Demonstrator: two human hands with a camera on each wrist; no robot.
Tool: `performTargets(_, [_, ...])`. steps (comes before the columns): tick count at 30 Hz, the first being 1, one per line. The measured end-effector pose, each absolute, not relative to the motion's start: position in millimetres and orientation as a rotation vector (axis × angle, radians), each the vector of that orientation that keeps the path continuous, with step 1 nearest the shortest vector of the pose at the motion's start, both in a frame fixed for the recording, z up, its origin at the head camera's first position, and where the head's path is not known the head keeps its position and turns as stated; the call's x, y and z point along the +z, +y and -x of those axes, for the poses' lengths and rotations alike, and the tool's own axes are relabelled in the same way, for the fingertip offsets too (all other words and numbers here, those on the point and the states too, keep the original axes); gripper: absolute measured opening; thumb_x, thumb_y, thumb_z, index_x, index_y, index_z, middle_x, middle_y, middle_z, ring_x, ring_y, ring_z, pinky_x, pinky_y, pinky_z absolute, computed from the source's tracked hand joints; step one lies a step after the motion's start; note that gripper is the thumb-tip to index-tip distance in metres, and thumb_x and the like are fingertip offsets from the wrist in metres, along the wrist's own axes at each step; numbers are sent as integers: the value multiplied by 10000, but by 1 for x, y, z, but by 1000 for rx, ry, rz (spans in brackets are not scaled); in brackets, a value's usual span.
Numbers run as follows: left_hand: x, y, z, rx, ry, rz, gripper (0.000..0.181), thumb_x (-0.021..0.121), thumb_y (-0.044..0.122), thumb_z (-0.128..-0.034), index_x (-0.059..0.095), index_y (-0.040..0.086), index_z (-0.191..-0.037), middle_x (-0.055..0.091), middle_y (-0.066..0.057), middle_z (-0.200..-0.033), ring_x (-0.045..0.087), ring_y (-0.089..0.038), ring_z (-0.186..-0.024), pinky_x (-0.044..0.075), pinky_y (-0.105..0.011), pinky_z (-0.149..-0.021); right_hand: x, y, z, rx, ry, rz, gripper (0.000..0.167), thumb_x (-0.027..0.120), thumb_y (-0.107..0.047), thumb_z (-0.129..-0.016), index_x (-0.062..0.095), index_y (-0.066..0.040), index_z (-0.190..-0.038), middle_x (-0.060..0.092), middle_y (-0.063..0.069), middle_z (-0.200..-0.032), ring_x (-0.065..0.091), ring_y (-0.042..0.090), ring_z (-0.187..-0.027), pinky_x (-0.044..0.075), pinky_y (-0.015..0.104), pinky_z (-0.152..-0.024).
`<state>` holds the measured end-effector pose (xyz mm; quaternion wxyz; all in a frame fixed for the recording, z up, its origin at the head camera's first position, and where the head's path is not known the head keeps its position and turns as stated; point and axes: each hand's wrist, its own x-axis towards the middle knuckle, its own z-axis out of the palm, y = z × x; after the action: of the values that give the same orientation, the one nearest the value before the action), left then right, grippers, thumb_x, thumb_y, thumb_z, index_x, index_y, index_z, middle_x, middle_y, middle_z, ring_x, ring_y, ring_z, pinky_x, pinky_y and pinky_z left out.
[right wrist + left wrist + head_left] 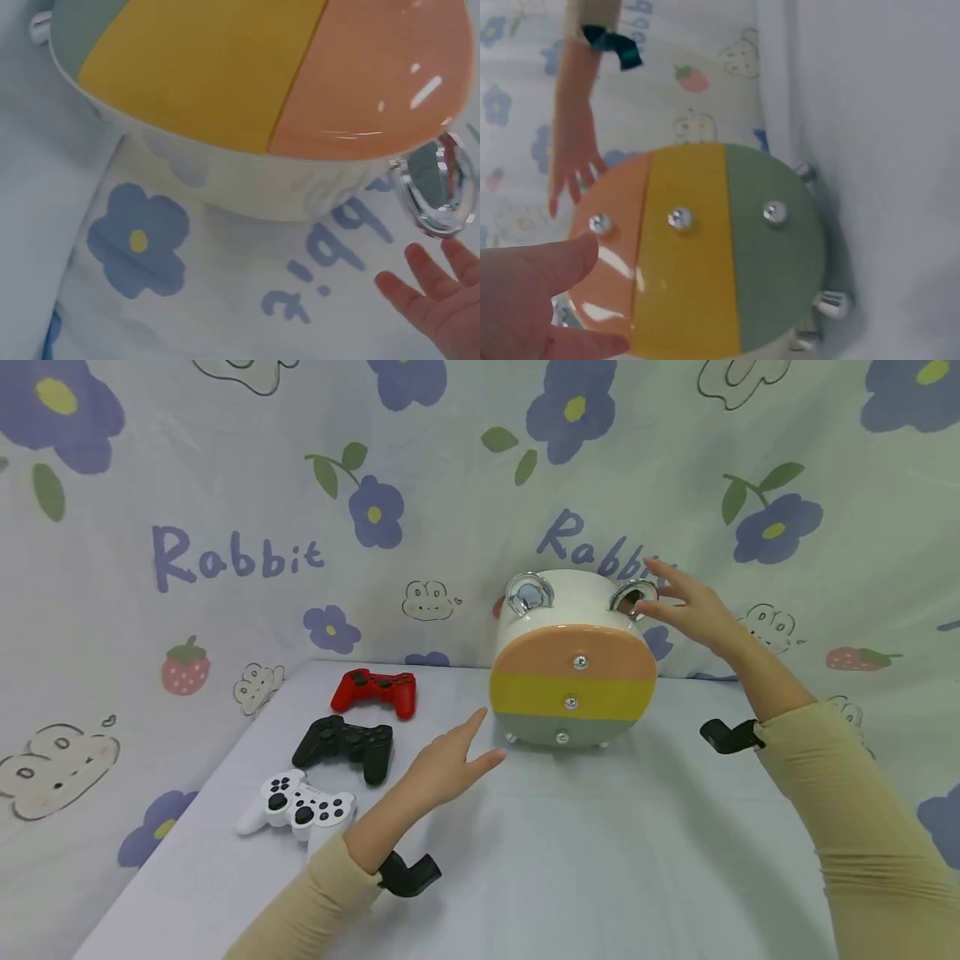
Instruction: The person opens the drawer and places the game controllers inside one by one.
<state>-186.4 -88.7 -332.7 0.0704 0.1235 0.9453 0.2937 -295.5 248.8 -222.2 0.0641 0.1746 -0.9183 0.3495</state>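
A rounded white drawer box [517, 625] shaped like an alarm clock stands at the back of the table. Its front has orange, yellow [686, 292] and green bands, each with a silver knob. Two chrome bell-shaped ears [531, 594] sit on top. My right hand [690, 606] is beside the right chrome ear [439, 184], fingers spread and extended, holding nothing; the right wrist view shows a small gap at the fingertips. Lower down, my left hand [447, 764] hovers in front of the box's left side, thumb and fingers apart, with nothing in it.
Three game controllers lie along the table's left side: red [373, 690] at the back, black [342, 743] in the middle, white [300, 806] in front, partly behind my left forearm. A patterned cloth [450, 510] hangs behind the white table [570, 843].
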Motion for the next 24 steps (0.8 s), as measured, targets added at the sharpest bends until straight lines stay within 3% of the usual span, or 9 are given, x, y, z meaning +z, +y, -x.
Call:
performTargets(5, [-322,-79,185,969,2799,-393,709,525,492,-881,210,243,-1466,418,-50,-1409,408,-261,-1276,377,-504,-974,-227,244,315,1205,-2732,-524,688,629,-325,-860,287,-194,-1443,238,69,-1503,283,387,-1318,298,608,-978])
performTargets(11, [-316,-66,193,1258,2904,-589,516,582,300,-895,415,204,-1373,594,-52,-1218,554,-243,-1109,491,-398,-847,-236,237,327,1306,-2663,-499,581,640,-278,-860,423,-94,-1366,351,96,-1446,279,275,-1335,353,503,-994])
performTargets(16, [-316,-57,208,1513,2865,-730,415,596,170,-884,516,161,-1291,659,-73,-1075,621,-211,-939,518,-280,-687,-249,235,334,1470,-2459,-563,442,645,-179,-858,533,-55,-1267,523,40,-1281,477,115,-1133,475,267,-860])
performTargets(20, [-317,-48,224,1561,2764,-800,407,591,157,-885,520,153,-1286,667,-63,-1038,626,-185,-860,505,-236,-703,-260,233,339,1770,-2171,-748,296,602,7,-853,632,-91,-1131,616,-25,-1029,593,47,-859,487,151,-669])
performTargets(24, [-315,-40,238,1563,2702,-827,450,590,160,-884,479,175,-1320,647,-77,-1088,618,-190,-878,503,-246,-758,-267,232,342,1898,-2022,-797,334,595,44,-843,667,-225,-1026,649,-70,-879,613,40,-794,479,143,-634])
